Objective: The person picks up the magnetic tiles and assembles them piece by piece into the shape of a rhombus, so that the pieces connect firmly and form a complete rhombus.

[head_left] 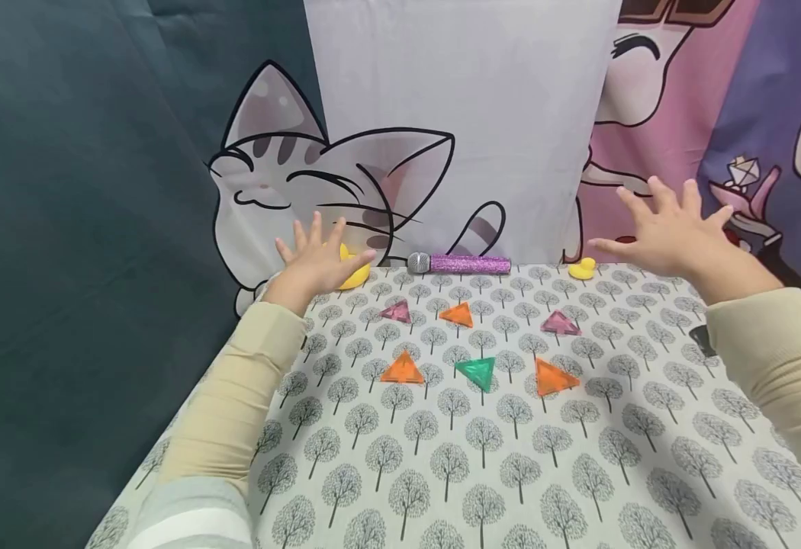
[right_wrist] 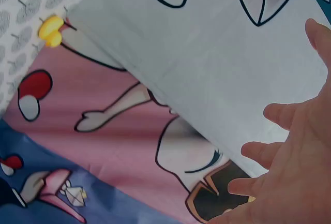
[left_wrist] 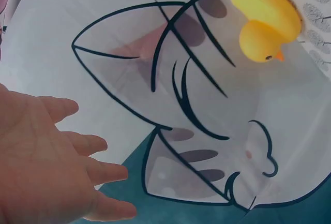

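Observation:
Both hands are raised with fingers spread and hold nothing. My left hand (head_left: 313, 268) is held up at the table's far left, overlapping a larger yellow rubber duck (head_left: 355, 277) in the head view. The left wrist view shows that duck (left_wrist: 271, 19) apart from the fingers. My right hand (head_left: 675, 235) hovers at the far right, nearest a small yellow duck (head_left: 582, 269). Between the hands lie triangular plastic gems: three orange, one of them an orange triangle (head_left: 403, 370), two pink, such as the pink triangle (head_left: 561, 323), and one green triangle (head_left: 479, 372).
A glittery purple microphone (head_left: 468, 264) lies along the table's back edge. Cloth printed with trees (head_left: 448, 465) covers the table. Curtains with a cartoon cat (head_left: 270, 179) and other figures hang right behind it. A dark object (head_left: 702, 340) shows partly beside the right forearm.

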{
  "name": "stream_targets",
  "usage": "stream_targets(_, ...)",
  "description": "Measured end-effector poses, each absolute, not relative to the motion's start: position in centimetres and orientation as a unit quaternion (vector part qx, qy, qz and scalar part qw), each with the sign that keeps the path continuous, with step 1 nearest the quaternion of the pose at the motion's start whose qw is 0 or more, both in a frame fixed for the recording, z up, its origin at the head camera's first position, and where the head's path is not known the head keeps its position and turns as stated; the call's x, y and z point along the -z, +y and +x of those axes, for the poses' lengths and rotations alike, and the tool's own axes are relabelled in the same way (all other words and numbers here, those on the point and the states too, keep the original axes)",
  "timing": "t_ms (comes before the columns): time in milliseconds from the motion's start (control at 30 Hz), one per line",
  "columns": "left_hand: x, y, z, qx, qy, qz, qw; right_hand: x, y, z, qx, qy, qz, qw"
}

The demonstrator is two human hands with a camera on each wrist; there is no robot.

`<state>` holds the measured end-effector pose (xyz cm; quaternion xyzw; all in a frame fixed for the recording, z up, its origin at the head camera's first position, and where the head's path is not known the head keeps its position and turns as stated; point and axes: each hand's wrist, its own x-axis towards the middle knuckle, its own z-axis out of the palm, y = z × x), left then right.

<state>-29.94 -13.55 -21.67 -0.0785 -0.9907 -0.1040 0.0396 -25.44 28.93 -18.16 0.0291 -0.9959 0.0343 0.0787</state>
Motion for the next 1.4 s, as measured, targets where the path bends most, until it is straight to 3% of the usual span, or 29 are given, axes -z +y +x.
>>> stream_targets(400, 25.5, -13.6, -29.7, 0.099, -0.992, -0.082, 0.012, 22.2, 26.9, -25.6, -0.040, -0.994, 0.062, 0.077)
stream_targets(1000, 31.9, -9.9, -28.4, 0.083, -0.989, -0.105, -0.059, 30.1, 23.0, -26.0, -0.056, -0.985, 0.144, 0.075)
stream_targets(1400, 34.0, -8.4, -28.1, 0.074, -0.990, -0.086, -0.084, 34.0, 20.6, -26.1, -0.038, -0.982, 0.180, 0.038)
